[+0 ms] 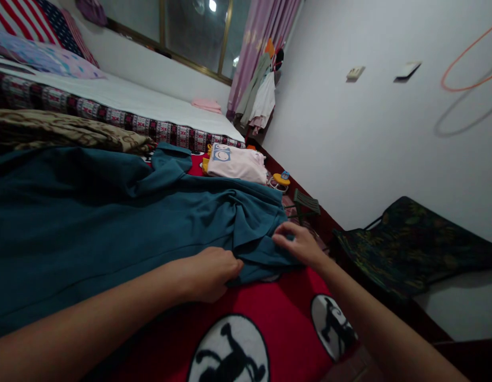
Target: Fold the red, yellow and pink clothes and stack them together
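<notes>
A long dark teal garment (150, 228) lies spread over a red blanket (286, 307) with black-and-white round figures. My left hand (216, 273) is closed on the near edge of the cloth, its fingertips hidden behind the knuckles. At the garment's right end, my right hand (296, 241) pinches the fabric between thumb and fingers. Between the two hands the cloth is folded and creased. A narrower flap of the same teal fabric sticks up at the far side.
A pale folded top (238, 163) rests beyond the garment. Brown patterned cloth (67, 130) lies at the far left, before a white-covered bed (150, 98). Along the right wall stand a small folding stool (307, 201) and a dark leaf-patterned folding chair (416, 249).
</notes>
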The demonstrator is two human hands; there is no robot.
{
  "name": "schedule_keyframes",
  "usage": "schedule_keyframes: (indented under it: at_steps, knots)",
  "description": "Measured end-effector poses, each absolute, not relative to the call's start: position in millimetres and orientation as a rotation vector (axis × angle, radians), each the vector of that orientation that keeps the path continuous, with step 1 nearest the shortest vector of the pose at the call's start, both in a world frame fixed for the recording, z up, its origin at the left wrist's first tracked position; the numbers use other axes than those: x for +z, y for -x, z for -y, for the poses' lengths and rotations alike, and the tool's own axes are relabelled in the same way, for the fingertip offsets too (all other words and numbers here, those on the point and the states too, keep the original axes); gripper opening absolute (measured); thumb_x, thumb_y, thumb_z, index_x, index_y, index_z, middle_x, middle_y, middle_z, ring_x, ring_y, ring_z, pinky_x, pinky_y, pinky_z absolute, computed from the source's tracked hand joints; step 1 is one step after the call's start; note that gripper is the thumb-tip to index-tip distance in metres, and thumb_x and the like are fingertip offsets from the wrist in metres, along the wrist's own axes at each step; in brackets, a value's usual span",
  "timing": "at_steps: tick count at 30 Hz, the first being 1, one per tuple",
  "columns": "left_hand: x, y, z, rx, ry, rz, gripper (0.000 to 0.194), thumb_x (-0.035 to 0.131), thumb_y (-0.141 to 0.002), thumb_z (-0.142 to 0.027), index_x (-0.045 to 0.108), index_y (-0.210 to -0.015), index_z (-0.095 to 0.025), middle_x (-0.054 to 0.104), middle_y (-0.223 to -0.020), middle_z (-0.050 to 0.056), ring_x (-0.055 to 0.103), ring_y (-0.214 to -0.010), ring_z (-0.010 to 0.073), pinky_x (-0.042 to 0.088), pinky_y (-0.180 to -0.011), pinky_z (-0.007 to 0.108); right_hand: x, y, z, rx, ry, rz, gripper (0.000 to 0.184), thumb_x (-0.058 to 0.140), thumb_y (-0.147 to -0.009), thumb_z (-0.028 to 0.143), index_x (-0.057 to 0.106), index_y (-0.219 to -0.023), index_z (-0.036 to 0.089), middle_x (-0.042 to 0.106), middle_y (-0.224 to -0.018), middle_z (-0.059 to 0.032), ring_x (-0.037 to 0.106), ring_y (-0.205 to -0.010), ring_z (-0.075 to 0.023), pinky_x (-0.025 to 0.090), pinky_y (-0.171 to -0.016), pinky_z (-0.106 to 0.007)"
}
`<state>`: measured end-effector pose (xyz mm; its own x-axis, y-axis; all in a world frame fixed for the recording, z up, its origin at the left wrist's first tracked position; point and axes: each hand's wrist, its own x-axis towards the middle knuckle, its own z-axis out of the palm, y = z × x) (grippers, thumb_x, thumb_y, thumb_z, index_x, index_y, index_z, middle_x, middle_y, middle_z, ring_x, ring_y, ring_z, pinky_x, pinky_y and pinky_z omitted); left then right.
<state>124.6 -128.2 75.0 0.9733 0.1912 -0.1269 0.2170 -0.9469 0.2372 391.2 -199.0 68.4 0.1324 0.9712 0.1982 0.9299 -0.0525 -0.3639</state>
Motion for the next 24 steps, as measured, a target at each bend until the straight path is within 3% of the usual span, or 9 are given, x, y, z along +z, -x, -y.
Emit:
schedule_keyframes:
  at_steps: [3,5,6,8,11,14,18,21,24]
  knots:
    - [75.4,-125.5,125.3,-0.164,-2.826,-0.327,0.016,0.068,-0.071,-0.015,0.067,-0.086,-0.020,0.071,-0.082,0.007,0.068,-0.078,0.0263,0.046,-0.062,0.030,60.4,-361.4,229.5,0.176,1.913,2.138,0.036,0.074,-0.074,0.046,0.067,-0.101,0.023,0.066,-0.113,-0.0070,0.061,-0.103,-0.0239,0.044,-0.087,-0.034]
    - [76.4,-125.2,123.3,-0.181,-2.785,-0.326,0.014,0.073,-0.070,-0.017,0.068,-0.082,-0.021,0.071,-0.079,0.004,0.067,-0.077,0.0247,0.042,-0.059,0.027,56.1,-354.6,235.5,0.150,1.869,2.152,0.021,0.069,-0.080,0.038,0.068,-0.093,0.022,0.066,-0.115,-0.0077,0.060,-0.105,-0.0244,0.043,-0.091,-0.035]
    - [77.8,-124.5,122.1,-0.181,-2.765,-0.314,0.013,0.074,-0.069,-0.017,0.069,-0.080,-0.021,0.071,-0.077,0.003,0.067,-0.076,0.0234,0.041,-0.057,0.026,55.9,-355.6,235.2,0.170,1.861,2.071,0.014,0.063,-0.084,0.034,0.068,-0.088,0.022,0.069,-0.108,-0.0069,0.062,-0.100,-0.0228,0.043,-0.088,-0.034]
    - [82.3,-121.8,119.9,-0.159,-2.700,-0.272,0.012,0.076,-0.069,-0.017,0.069,-0.078,-0.021,0.070,-0.073,0.001,0.066,-0.071,0.0199,0.039,-0.055,0.024,60.0,-365.1,232.3,0.211,1.855,1.744,0.017,0.056,-0.087,0.034,0.065,-0.080,0.021,0.070,-0.087,-0.0039,0.063,-0.083,-0.0190,0.046,-0.077,-0.029]
    - [89.9,-117.1,117.4,-0.130,-2.519,-0.195,0.011,0.077,-0.070,-0.018,0.069,-0.077,-0.021,0.068,-0.067,-0.002,0.062,-0.061,0.0139,0.038,-0.052,0.021,69.6,-390.3,231.8,0.168,1.756,1.116,0.029,0.053,-0.084,0.049,0.057,-0.074,0.022,0.058,-0.064,0.0008,0.055,-0.059,-0.0154,0.041,-0.055,-0.025]
    - [90.3,-115.8,118.1,-0.154,-2.369,-0.132,0.012,0.077,-0.070,-0.020,0.069,-0.079,-0.019,0.068,-0.068,-0.003,0.060,-0.059,0.0114,0.038,-0.050,0.019,68.8,-416.9,240.5,0.147,1.624,0.757,0.038,0.059,-0.075,0.060,0.050,-0.068,0.023,0.052,-0.057,0.0028,0.047,-0.049,-0.0131,0.038,-0.048,-0.025]
    - [78.0,-120.0,122.7,-0.266,-2.377,-0.095,0.016,0.081,-0.063,-0.017,0.069,-0.073,-0.019,0.067,-0.065,-0.003,0.059,-0.057,0.0114,0.036,-0.047,0.018,53.5,-435.1,254.4,0.436,1.780,0.748,0.046,0.068,-0.061,0.064,0.053,-0.062,0.021,0.063,-0.059,-0.0031,0.047,-0.044,-0.0120,0.037,-0.045,-0.025]
    - [70.1,-121.8,124.9,-0.310,-2.401,-0.077,0.017,0.082,-0.060,-0.015,0.068,-0.069,-0.018,0.067,-0.064,-0.001,0.059,-0.057,0.0124,0.037,-0.047,0.018,48.9,-432.3,251.3,0.550,1.881,0.860,0.047,0.065,-0.066,0.064,0.057,-0.074,0.018,0.071,-0.070,-0.0077,0.048,-0.042,-0.0098,0.036,-0.043,-0.023]
    - [69.3,-121.1,122.9,-0.413,-2.257,-0.080,0.013,0.078,-0.064,-0.014,0.067,-0.071,-0.018,0.067,-0.063,-0.001,0.061,-0.057,0.0131,0.041,-0.048,0.018,51.9,-425.9,230.9,0.519,1.961,0.990,0.040,0.063,-0.075,0.053,0.058,-0.094,0.018,0.072,-0.081,-0.0077,0.059,-0.052,-0.0121,0.041,-0.047,-0.022]
